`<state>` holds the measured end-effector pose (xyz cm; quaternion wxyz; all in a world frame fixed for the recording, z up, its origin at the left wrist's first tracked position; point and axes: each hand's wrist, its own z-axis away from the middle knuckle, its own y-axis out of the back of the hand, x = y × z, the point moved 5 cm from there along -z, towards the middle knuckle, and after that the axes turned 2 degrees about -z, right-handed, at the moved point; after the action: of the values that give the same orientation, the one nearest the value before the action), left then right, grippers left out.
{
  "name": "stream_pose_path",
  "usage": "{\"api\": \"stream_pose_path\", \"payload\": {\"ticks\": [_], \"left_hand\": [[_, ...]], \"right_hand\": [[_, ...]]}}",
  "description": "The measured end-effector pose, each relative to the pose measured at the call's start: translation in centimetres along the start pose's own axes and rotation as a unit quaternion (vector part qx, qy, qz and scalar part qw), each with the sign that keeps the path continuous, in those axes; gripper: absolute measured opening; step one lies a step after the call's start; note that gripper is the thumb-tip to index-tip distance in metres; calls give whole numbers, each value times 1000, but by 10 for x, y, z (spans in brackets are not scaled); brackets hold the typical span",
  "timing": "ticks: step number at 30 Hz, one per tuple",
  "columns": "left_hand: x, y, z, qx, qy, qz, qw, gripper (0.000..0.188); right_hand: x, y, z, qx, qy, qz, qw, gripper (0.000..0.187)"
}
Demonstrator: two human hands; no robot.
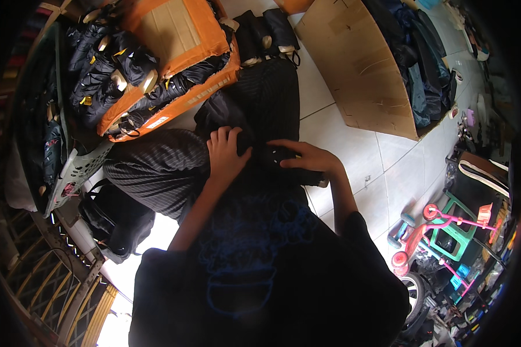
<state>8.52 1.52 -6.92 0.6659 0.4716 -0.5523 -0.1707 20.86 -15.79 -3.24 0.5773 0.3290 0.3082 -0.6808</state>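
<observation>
I sit with my legs folded, a black cloth bundle across my lap. It looks like a folded umbrella point(307, 175), with a pale end showing below my right wrist. My right hand point(311, 157) curls over it, thumb and forefinger apart on the dark cloth. My left hand point(226, 154) lies on black cloth near my left knee, its fingers spread and thumb out. Black cloth against black clothing hides where the bundle ends. Several similar black folded umbrellas point(136, 58) with pale ends and yellow tags lie ahead on the left.
An orange-wrapped package point(214, 81) stands ahead, split along its side. More black bundles point(281, 29) lie beyond my knee. A cardboard box point(353, 69) holds dark cloth items. A plastic basket point(78, 173) and black bag point(118, 222) are left; a pink scooter point(411, 240) and green stool point(460, 225) right.
</observation>
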Motion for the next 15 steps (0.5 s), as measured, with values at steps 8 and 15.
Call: {"api": "stream_pose_path", "payload": {"ticks": [8, 15], "left_hand": [[6, 15, -9, 92, -53, 80, 991, 12], [7, 28, -4, 117, -49, 117, 985, 11]], "right_hand": [[15, -9, -37, -39, 41, -76, 995, 62], [1, -6, -43, 48, 82, -126, 987, 63]]}}
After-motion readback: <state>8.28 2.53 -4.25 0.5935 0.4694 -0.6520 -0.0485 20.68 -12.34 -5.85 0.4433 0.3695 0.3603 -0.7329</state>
